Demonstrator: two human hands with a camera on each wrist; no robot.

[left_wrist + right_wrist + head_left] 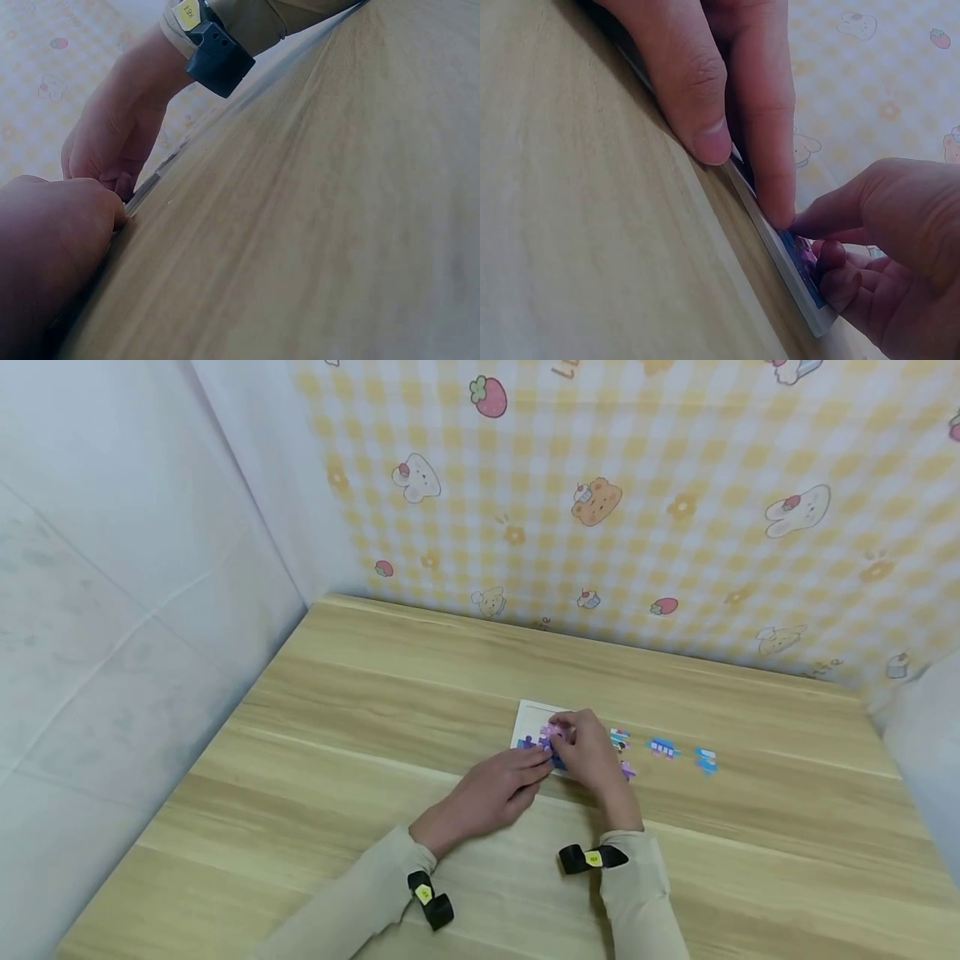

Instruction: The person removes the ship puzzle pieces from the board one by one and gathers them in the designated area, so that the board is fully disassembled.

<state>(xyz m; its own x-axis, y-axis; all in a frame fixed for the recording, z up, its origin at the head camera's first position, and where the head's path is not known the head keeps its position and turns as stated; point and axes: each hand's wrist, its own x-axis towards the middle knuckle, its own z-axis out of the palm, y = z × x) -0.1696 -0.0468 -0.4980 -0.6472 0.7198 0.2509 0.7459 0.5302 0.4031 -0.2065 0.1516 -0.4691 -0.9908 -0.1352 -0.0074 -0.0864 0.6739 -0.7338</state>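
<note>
Head view: The left hand (498,789) lies over the near edge of a white tray (523,717), its fingers extended and resting on it. The right hand (588,747) is above the tray's right part, thumb and fingertips curled around a pink puzzle piece (555,731); whether that piece is raised cannot be determined. Blue-purple pieces (527,743) sit in the tray, just beyond the left fingertips. Loose pieces (663,747) lie on the desk (375,693), to the right of the right hand. A checked cloth (637,552) hangs beyond both hands.

Left wrist view: The two hands meet near the desk's surface; the contents of their grip are hidden. A black device (221,64) is strapped behind the right hand.

Right wrist view: The left thumb (711,142) touches the tray's rim; one left finger presses beside the right fingertips, which bend down over the picture surface.
</note>
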